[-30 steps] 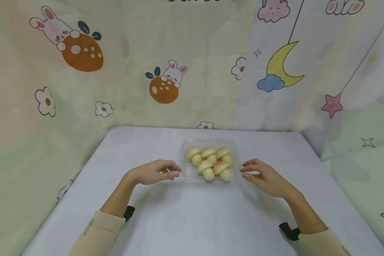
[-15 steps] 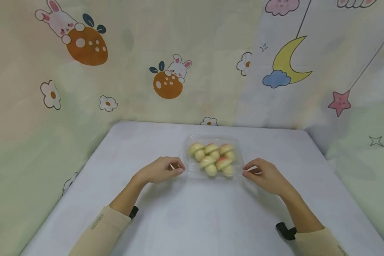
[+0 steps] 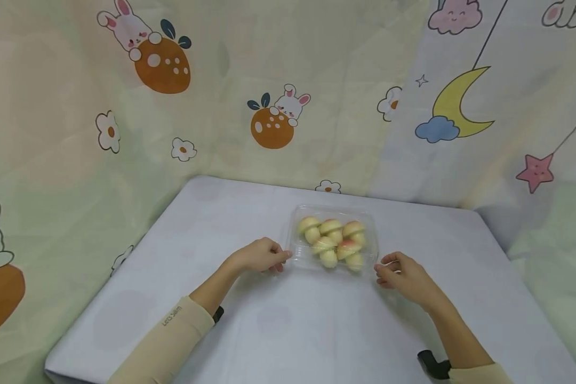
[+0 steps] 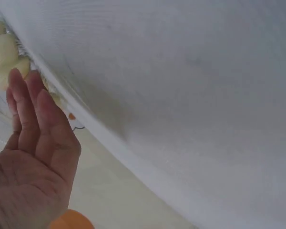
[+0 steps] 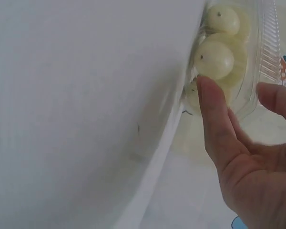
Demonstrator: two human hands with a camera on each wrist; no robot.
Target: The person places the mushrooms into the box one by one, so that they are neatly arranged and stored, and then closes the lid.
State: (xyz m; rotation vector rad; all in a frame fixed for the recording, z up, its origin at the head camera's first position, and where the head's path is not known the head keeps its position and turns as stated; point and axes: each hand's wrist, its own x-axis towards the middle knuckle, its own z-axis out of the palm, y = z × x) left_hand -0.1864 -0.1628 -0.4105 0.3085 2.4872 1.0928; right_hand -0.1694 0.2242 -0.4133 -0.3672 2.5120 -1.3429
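Note:
Near the far side of the table lies a clear plastic box point(image 3: 333, 210) with a lid. Several pale yellow mushroom-shaped pieces point(image 3: 328, 258) with pink-tinged caps are inside. My left hand point(image 3: 261, 256) is at the box's left edge, fingertips right at the rim; in the left wrist view its fingers point(image 4: 26, 112) are extended and fairly straight. At the right edge is my right hand point(image 3: 408, 277). In the right wrist view its thumb point(image 5: 274, 98) is near the lid rim and its straight fingers point(image 5: 212, 102) reach along the lower side, with a gap between.
The box rests on a table point(image 3: 269, 330) with a white cloth. Behind and beside it hangs a printed cloth point(image 3: 230, 69) with rabbits, flowers and a moon. Dark wrist mounts point(image 3: 433, 365) stick out below both wrists.
Both hands have drawn in closer to the box's sides, and their fingers have lowered along its edges. The head view has shifted, so the whole scene sits farther right; the box stays in place.

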